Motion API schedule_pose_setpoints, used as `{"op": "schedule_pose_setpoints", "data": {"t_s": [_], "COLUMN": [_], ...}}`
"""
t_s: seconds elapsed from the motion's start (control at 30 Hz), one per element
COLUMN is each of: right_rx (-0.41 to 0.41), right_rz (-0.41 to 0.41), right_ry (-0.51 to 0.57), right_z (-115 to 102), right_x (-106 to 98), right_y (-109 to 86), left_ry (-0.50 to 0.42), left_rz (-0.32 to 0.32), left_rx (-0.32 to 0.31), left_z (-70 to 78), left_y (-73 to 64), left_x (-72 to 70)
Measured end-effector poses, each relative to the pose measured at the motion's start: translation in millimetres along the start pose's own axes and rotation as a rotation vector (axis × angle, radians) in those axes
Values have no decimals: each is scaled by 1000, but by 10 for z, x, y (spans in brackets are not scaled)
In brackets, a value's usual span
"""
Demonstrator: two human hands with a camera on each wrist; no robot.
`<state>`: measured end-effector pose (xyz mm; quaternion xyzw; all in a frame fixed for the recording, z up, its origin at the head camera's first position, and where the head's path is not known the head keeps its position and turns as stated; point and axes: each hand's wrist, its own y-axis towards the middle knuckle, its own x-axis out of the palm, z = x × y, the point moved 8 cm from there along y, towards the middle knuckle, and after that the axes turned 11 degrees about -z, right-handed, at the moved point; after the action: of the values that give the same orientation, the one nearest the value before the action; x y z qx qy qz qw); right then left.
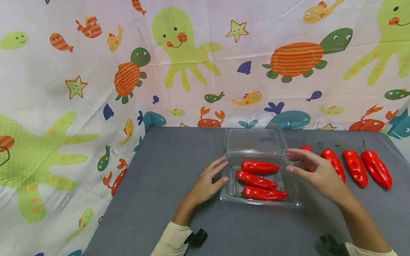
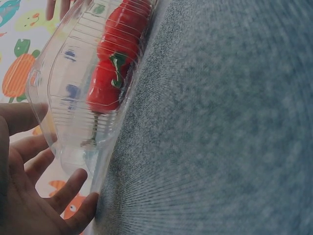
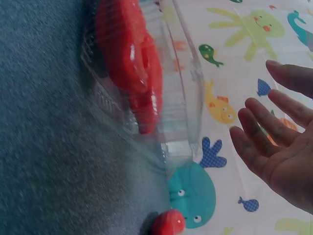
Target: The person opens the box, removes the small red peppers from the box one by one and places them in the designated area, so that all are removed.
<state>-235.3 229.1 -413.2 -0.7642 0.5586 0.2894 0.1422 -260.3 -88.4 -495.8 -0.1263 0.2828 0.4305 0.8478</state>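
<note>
A clear plastic clamshell container (image 1: 261,203) stands on the table with its lid (image 1: 256,140) folded back. Inside it lie three red peppers, the nearest pepper (image 1: 265,193) at the front. My left hand (image 1: 205,185) is at the container's left side, fingers spread and near the wall; in the left wrist view its fingertips (image 2: 76,181) are close to the plastic. Off the right rim, my right hand (image 1: 315,172) is raised with nothing in it. The right wrist view shows that hand's fingers (image 3: 259,117) apart from the container (image 3: 181,98).
Several red peppers with green stems lie in a row on the right, among them a far right pepper (image 1: 377,170); the leftmost is partly behind my right hand. Behind the grey table (image 1: 153,185) hangs a cloth (image 1: 198,32) printed with sea animals.
</note>
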Motion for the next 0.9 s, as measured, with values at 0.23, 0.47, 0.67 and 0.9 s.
{"op": "schedule_pose_setpoints", "data": {"t_s": [0.23, 0.47, 0.67, 0.9], "right_rx": [-10, -16, 17, 41], "right_rz": [-155, -292, -396, -472], "right_ry": [60, 126, 109, 132], "right_z": [-38, -56, -13, -9], "right_x": [228, 438, 607, 704], "right_y": [36, 75, 103, 116], "left_ry": [-1, 13, 11, 11], "left_rz": [-3, 5, 7, 7], "left_rx": [-1, 2, 0, -10], "left_z": [3, -15, -25, -25], "left_y": [-11, -12, 2, 9], "left_x": [10, 16, 15, 16]}}
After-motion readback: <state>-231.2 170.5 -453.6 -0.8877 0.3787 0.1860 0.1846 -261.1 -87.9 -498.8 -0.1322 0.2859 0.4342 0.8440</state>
